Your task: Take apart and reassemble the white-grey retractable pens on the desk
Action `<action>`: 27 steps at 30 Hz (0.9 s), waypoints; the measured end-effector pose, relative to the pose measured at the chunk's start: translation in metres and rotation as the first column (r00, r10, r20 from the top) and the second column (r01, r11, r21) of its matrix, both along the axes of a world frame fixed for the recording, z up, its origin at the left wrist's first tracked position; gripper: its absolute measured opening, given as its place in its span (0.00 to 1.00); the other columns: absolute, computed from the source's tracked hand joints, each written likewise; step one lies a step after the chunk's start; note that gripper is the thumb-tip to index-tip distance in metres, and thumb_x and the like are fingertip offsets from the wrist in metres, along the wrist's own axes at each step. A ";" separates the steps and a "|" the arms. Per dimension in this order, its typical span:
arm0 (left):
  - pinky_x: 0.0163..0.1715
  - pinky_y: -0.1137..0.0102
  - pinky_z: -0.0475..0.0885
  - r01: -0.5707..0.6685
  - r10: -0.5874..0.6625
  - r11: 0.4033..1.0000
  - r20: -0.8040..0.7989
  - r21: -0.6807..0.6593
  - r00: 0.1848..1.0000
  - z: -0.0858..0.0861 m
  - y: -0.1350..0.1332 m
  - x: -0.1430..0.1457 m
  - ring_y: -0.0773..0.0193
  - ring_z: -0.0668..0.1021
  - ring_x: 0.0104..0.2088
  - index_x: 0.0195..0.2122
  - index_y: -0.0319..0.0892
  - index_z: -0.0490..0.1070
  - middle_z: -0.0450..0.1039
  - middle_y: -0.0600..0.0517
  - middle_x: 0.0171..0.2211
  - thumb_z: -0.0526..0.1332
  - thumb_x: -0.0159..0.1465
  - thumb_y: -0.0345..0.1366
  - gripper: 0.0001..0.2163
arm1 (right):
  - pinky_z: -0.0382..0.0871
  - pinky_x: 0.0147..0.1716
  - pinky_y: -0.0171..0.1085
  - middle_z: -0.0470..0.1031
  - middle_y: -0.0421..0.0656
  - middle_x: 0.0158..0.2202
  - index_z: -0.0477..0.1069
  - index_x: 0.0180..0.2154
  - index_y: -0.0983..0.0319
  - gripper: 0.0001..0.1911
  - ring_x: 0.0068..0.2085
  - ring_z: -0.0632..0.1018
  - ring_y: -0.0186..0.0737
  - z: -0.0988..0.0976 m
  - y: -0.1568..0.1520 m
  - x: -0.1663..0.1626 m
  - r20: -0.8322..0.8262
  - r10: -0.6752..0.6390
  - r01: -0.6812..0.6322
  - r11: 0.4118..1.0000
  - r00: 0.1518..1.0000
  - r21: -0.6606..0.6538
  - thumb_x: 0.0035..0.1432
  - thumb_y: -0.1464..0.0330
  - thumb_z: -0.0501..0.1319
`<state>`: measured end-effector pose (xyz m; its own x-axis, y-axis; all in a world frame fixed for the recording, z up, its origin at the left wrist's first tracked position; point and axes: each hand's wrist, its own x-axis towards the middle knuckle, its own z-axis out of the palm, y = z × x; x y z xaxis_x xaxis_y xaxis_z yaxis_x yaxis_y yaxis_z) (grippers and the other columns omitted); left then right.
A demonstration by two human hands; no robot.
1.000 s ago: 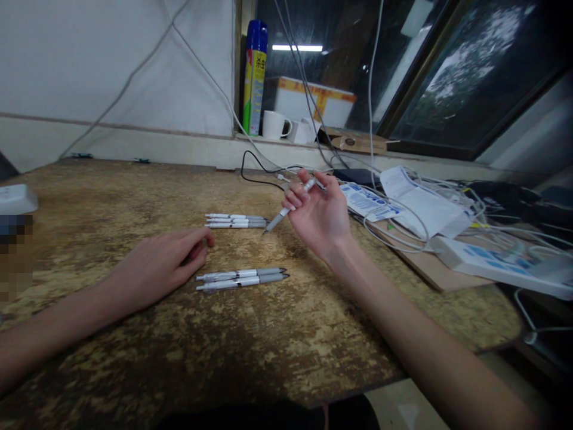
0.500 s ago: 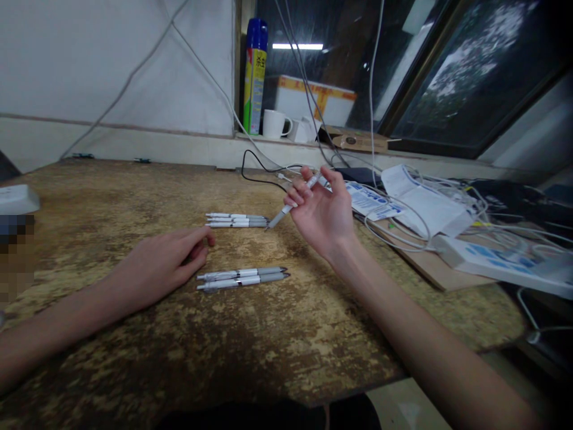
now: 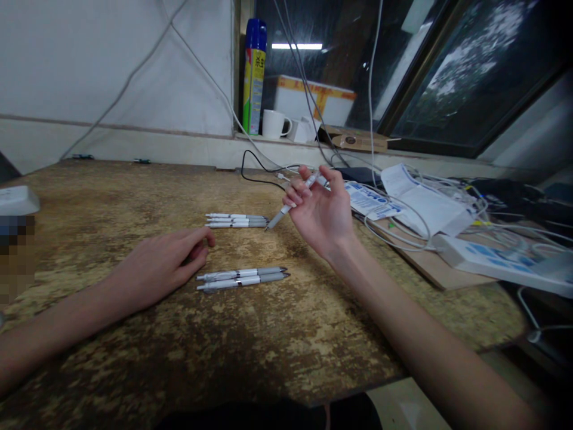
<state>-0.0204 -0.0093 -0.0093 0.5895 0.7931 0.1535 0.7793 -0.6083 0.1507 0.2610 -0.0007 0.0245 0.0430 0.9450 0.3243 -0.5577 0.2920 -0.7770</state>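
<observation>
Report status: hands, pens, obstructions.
Right hand grips pen aslant. Left hand on table, nothing visibly held. Three pens farther back, two pens nearer. Papers off right, apart from those.

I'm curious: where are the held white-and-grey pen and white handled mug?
Held white-and-grey pen (image 3: 276,218): head view, on its grey grip.
White handled mug (image 3: 271,125): head view, on its body.

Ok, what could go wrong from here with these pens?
The held pen could slip: the right hand holds it palm up, in the fingers. Its downward tip, near the far row of pens, might knock them askew. The left hand, close to that row and the nearer pair, could nudge either.
</observation>
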 end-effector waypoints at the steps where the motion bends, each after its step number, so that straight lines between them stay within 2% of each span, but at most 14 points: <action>1: 0.37 0.62 0.68 -0.002 0.002 1.000 -0.001 0.001 1.000 0.000 0.000 0.000 0.52 0.80 0.38 0.49 0.47 0.70 0.79 0.48 0.41 0.49 0.74 0.45 0.13 | 0.61 0.28 0.38 0.52 0.35 0.22 0.69 0.33 0.55 0.15 0.24 0.60 0.37 0.000 0.000 0.000 0.005 0.000 0.000 1.000 1.000 0.003 0.64 0.51 0.60; 10: 0.37 0.63 0.68 0.003 -0.003 1.000 0.029 -0.002 1.000 0.000 0.001 0.000 0.52 0.80 0.38 0.49 0.47 0.71 0.80 0.48 0.42 0.50 0.73 0.45 0.14 | 0.61 0.28 0.38 0.52 0.35 0.22 0.70 0.34 0.56 0.10 0.25 0.59 0.37 -0.001 0.000 -0.001 -0.043 0.047 -0.046 0.999 0.998 0.020 0.64 0.58 0.60; 18: 0.38 0.62 0.69 0.002 -0.002 1.000 0.013 0.006 1.000 -0.001 0.001 0.000 0.52 0.80 0.38 0.49 0.47 0.71 0.80 0.48 0.42 0.50 0.73 0.45 0.14 | 0.61 0.29 0.39 0.52 0.35 0.22 0.70 0.34 0.55 0.14 0.25 0.60 0.38 0.000 -0.001 0.000 0.035 0.000 0.000 1.000 0.999 -0.003 0.63 0.52 0.60; 27: 0.38 0.62 0.69 0.006 -0.006 1.000 0.001 0.009 1.000 -0.001 0.001 -0.001 0.52 0.80 0.38 0.50 0.47 0.70 0.79 0.48 0.42 0.50 0.73 0.44 0.13 | 0.61 0.28 0.38 0.53 0.35 0.22 0.71 0.34 0.55 0.13 0.25 0.60 0.37 0.000 0.000 0.000 0.041 0.014 -0.015 1.000 0.999 0.023 0.65 0.54 0.59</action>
<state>-0.0213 -0.0081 -0.0106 0.5943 0.7880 0.1609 0.7753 -0.6145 0.1461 0.2614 -0.0006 0.0242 0.0159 0.9374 0.3478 -0.5299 0.3029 -0.7921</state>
